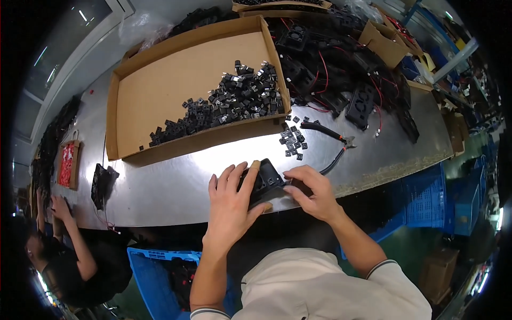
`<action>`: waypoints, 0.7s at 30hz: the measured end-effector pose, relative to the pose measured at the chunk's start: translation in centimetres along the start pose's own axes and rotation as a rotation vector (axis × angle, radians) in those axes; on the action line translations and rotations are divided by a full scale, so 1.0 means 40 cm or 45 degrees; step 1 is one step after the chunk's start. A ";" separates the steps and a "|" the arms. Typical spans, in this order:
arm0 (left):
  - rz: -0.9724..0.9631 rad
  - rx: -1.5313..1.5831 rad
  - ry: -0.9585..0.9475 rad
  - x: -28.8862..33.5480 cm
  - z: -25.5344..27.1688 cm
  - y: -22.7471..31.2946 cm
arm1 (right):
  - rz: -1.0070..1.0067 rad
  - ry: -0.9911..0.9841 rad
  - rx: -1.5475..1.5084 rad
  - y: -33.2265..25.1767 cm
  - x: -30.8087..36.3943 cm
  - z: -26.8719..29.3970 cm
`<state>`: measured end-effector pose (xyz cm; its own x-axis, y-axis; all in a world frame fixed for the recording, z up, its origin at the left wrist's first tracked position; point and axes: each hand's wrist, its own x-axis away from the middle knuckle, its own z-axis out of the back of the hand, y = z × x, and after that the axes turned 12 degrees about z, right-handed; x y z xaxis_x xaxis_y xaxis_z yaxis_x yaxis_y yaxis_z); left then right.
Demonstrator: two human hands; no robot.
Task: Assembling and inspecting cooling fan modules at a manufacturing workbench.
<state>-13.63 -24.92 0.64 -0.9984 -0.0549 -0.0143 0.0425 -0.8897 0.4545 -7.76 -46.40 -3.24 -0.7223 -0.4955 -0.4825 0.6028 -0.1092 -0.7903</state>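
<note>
My left hand (pixel 230 198) is closed around a black plastic housing (pixel 271 172), holding it at the table's front edge. A tan covering wraps one of its fingertips. At the housing's right end, the thumb and index finger of my right hand (pixel 317 193) are bent in a pinch; whatever lies between them is too small to make out. Just beyond, small black square parts (pixel 292 141) lie loose on the metal table (pixel 176 186). Black-handled cutting pliers (pixel 341 140) rest beside them, jaws pointing right.
A shallow cardboard box (pixel 160 74) holds a heap of small black parts with metal pins (pixel 234 98). Black fan housings with red wires (pixel 360 104) pile up at the back right. Blue crates (pixel 154 255) stand below. At left, a co-worker (pixel 66 256) works near a wired black part (pixel 100 186).
</note>
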 end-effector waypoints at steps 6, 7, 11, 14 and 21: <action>-0.008 0.048 -0.019 -0.003 0.010 0.005 | 0.095 -0.173 0.083 -0.013 -0.027 0.004; -0.005 0.050 -0.021 -0.003 0.008 0.003 | 0.125 -0.266 0.189 -0.017 -0.036 0.009; 0.023 0.156 0.008 -0.001 -0.005 -0.012 | 0.118 -0.492 0.347 -0.037 -0.096 0.020; 0.025 0.169 0.045 0.003 -0.013 -0.018 | 0.129 -0.612 0.409 -0.042 -0.107 0.010; 0.022 0.216 0.068 0.003 -0.016 -0.015 | 0.033 -0.436 0.314 -0.052 -0.094 -0.005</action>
<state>-13.76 -24.68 -0.21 -0.9939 -0.0979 -0.0504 0.0484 -0.7996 0.5985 -6.35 -44.14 0.12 -0.5768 -0.7537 -0.3149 0.7123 -0.2754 -0.6456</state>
